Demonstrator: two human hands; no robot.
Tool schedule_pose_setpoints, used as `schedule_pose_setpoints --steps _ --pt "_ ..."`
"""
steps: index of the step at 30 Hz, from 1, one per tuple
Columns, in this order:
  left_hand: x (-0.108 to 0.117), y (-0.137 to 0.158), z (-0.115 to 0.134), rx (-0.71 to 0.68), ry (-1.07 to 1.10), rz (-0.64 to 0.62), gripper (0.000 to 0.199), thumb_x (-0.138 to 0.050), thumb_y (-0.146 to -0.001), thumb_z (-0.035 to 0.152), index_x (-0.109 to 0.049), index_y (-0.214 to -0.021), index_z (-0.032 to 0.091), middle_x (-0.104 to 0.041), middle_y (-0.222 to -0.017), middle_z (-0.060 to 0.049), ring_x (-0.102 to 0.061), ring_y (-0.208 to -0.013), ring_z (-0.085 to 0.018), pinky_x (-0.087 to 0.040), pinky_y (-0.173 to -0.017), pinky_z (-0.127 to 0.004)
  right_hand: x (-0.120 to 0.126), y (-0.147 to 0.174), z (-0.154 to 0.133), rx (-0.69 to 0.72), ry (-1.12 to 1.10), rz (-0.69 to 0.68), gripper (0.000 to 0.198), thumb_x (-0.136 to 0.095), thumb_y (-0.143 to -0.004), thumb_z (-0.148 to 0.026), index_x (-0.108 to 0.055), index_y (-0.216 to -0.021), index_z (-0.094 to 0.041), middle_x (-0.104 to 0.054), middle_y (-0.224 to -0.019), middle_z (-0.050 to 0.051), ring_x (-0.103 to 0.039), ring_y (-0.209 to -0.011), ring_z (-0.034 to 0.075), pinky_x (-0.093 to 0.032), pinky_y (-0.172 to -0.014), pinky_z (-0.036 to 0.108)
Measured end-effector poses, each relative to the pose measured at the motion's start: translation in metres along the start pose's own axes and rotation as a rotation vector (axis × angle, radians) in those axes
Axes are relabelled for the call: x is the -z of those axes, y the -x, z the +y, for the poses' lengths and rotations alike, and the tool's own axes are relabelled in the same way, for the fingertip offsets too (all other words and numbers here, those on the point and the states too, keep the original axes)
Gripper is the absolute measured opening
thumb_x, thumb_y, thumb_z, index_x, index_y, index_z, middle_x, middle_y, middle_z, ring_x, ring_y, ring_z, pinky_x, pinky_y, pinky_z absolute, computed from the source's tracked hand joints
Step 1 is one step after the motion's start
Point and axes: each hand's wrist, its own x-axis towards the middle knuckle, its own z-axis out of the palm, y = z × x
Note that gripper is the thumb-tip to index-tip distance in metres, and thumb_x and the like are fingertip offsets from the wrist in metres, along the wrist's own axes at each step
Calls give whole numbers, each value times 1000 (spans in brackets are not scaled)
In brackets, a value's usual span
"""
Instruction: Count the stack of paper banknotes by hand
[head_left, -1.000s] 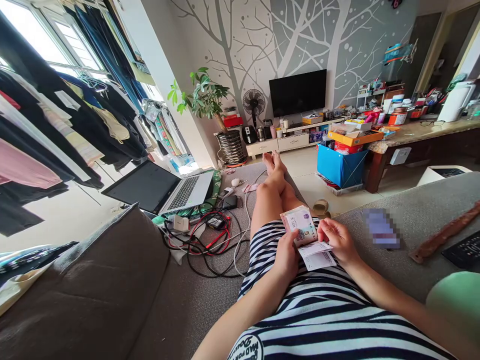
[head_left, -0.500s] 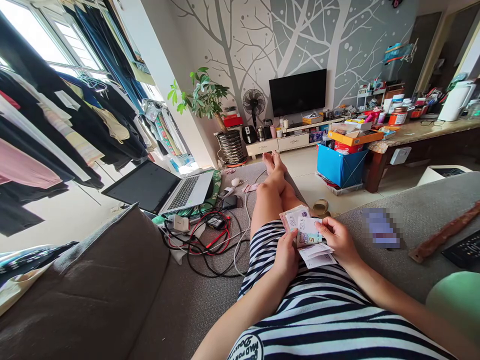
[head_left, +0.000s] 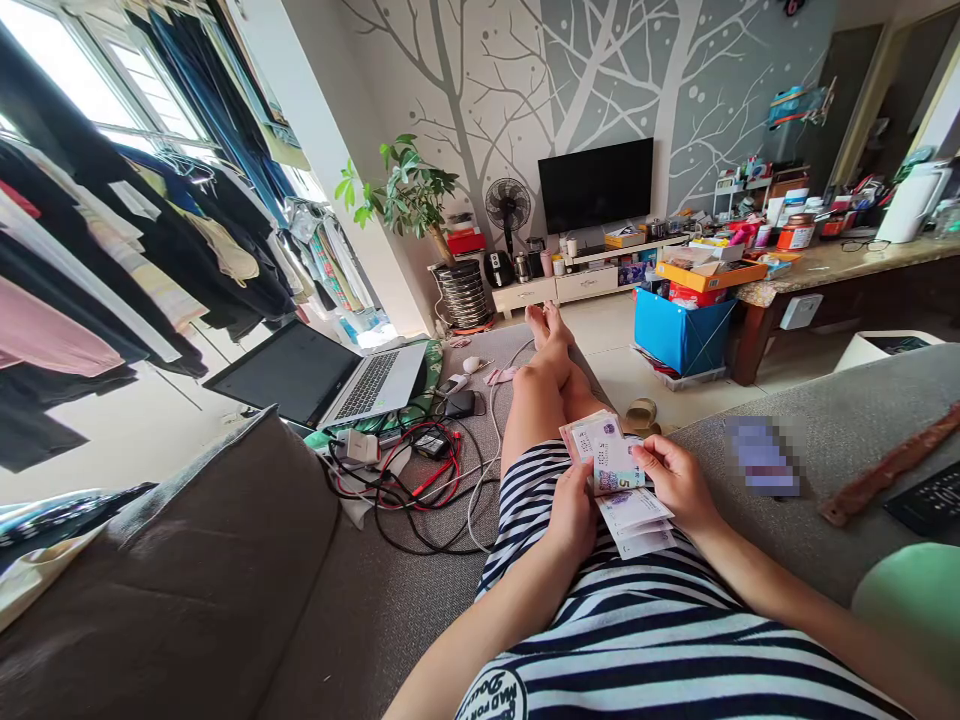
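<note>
A small bundle of banknotes is held over my lap, its notes pale purple and pinkish, with a "5" showing on one. My left hand is closed on the bundle, thumb pressed across its left side. Some notes fold down below that thumb and fan out over the striped cloth on my lap. At the bundle's right edge, my right hand pinches a note between thumb and finger. Its other fingers are curled and partly hidden.
Left of my legs lie tangled cables and an unfolded laptop. To the right on the sofa are a blurred-out purple item, a brown strip-like object and a black remote. A blue storage box stands on the floor.
More notes now hang folded down below the left thumb, spread lower. A note showing more purple print faces up in the bundle. My right hand has shifted only slightly.
</note>
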Motion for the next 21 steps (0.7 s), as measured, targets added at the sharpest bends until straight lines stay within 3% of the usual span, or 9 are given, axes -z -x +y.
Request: schedule_pose_setpoints --steps 12,18,21 --pt "-1 1 1 32 3 2 37 -82 -71 35 -80 -100 12 -84 -100 -13 -78 -106 -35 -59 -101 -48 1 1 -1 -7 -51 -55 66 -56 -92 -82 -60 -62 -24 -56 -56 1 -47 -52 17 -38 -52 31" --pt "-1 4 3 44 -10 3 38 -88 -63 30 -80 -95 12 -84 -98 -14 -79 -96 -32 -60 -98 -46 0 -4 8 -82 -5 37 63 -71 -77 -85 -59 -68 -24 -57 -58 -1 -50 -54 17 -40 -53 30" --pt "-1 4 2 43 -28 4 39 -90 -57 24 -80 -92 12 -84 -92 -13 -79 -89 -30 -60 -97 -46 1 -6 12 -44 55 56 64 -68 -79 -86 -57 -68 -24 -56 -61 -1 -49 -58 17 -40 -55 30"
